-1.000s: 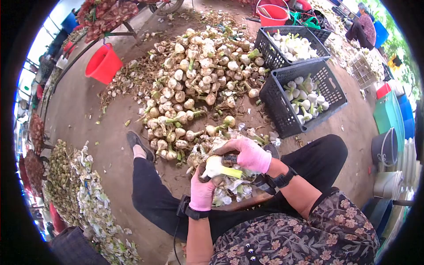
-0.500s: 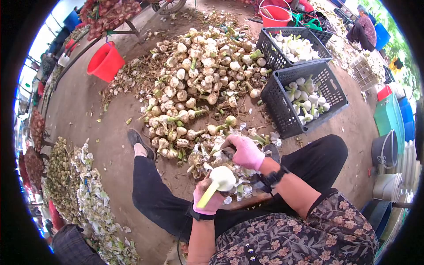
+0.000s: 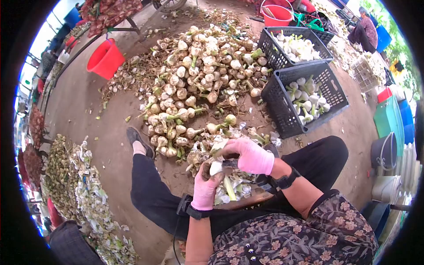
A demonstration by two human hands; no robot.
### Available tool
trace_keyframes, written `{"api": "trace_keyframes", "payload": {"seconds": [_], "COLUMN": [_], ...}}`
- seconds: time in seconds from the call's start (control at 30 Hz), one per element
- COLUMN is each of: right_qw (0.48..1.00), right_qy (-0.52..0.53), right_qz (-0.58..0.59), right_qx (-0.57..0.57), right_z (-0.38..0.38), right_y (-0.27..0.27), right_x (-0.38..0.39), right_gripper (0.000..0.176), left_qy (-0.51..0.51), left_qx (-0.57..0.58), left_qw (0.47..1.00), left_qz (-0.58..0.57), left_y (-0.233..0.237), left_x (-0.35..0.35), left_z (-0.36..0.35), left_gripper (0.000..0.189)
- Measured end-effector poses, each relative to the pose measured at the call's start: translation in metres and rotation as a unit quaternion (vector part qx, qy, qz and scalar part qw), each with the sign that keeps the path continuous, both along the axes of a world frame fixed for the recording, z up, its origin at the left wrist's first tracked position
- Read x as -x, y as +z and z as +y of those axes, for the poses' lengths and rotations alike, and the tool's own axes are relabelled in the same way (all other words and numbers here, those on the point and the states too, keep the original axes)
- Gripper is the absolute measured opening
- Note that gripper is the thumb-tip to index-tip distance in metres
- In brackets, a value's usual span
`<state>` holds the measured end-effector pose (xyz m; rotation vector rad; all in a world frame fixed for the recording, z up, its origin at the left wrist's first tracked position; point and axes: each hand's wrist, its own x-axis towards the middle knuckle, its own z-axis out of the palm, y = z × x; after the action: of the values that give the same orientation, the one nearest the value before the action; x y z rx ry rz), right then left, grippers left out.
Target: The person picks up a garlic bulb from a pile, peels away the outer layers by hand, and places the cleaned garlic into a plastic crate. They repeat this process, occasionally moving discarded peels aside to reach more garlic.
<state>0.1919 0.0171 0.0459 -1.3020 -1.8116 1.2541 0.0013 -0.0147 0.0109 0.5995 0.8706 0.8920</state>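
My left hand (image 3: 204, 191), in a pink glove with dirty fingertips, is closed around a white garlic bulb (image 3: 216, 168). The bulb's pale green stem (image 3: 229, 188) points down toward my lap. My right hand (image 3: 251, 155), gloved the same way, is closed close beside the bulb. A strip of pale garlic skin (image 3: 217, 147) stands up at its fingertips. Something dark by the right thumb, perhaps its soiled tip, is hard to make out. Loose garlic skins (image 3: 240, 190) lie beneath both hands.
A large heap of untrimmed garlic (image 3: 198, 84) covers the ground ahead. At its right stand a black crate (image 3: 282, 112) of cleaned garlic and another black crate (image 3: 271, 51) behind. A red bucket (image 3: 106, 59) is far left; a person (image 3: 365, 33) sits far right.
My left hand has turned the bulb so its stem swings from lower left to lower right. My right hand has come down against the bulb, with a strip of skin now at its fingers.
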Motion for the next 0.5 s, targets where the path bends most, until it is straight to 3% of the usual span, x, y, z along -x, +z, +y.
{"api": "trace_keyframes", "payload": {"seconds": [0.13, 0.17, 0.2, 0.23, 0.27, 0.3, 0.33, 0.4, 0.47, 0.5], "right_qw": [0.998, 0.986, 0.966, 0.966, 0.967, 0.972, 0.993, 0.998, 0.983, 0.990], "right_qy": [-0.041, -0.074, -0.130, -0.140, -0.145, -0.134, -0.085, -0.037, -0.012, 0.003], "right_qz": [-0.031, -0.144, -0.225, -0.218, -0.210, -0.193, -0.083, 0.056, 0.156, 0.122], "right_qx": [-0.044, -0.037, -0.012, -0.001, 0.006, 0.017, -0.019, 0.003, 0.096, 0.066], "right_z": [-0.005, 0.000, 0.004, 0.000, -0.001, -0.008, -0.009, -0.012, -0.018, -0.017], "right_y": [-0.006, -0.019, -0.059, -0.080, -0.090, -0.067, -0.060, -0.037, -0.031, -0.037], "right_x": [0.005, 0.004, -0.003, -0.016, -0.024, -0.021, -0.020, -0.007, 0.004, 0.006], "right_gripper": [0.030, 0.023, 0.021, 0.025, 0.029, 0.043, 0.062, 0.073, 0.078, 0.075], "left_qy": [-0.056, -0.070, -0.071, -0.067, -0.057, -0.045, -0.018, 0.021, 0.001, -0.013], "left_qx": [-0.026, 0.005, 0.030, 0.005, -0.023, -0.033, 0.010, 0.009, -0.026, -0.065], "left_qw": [0.997, 0.997, 0.995, 0.994, 0.993, 0.998, 1.000, 1.000, 0.987, 0.978], "left_qz": [0.054, 0.036, -0.063, -0.085, -0.105, -0.005, 0.012, 0.002, 0.160, 0.199], "left_y": [0.005, 0.012, 0.023, 0.022, 0.020, 0.014, 0.012, -0.008, -0.031, -0.026], "left_x": [0.006, 0.007, 0.006, 0.004, 0.005, 0.005, 0.005, 0.003, -0.001, -0.007], "left_z": [0.002, -0.004, -0.006, -0.006, -0.003, 0.002, 0.007, 0.012, 0.016, 0.018], "left_gripper": [0.042, 0.045, 0.047, 0.047, 0.047, 0.046, 0.044, 0.043, 0.055, 0.057]}}
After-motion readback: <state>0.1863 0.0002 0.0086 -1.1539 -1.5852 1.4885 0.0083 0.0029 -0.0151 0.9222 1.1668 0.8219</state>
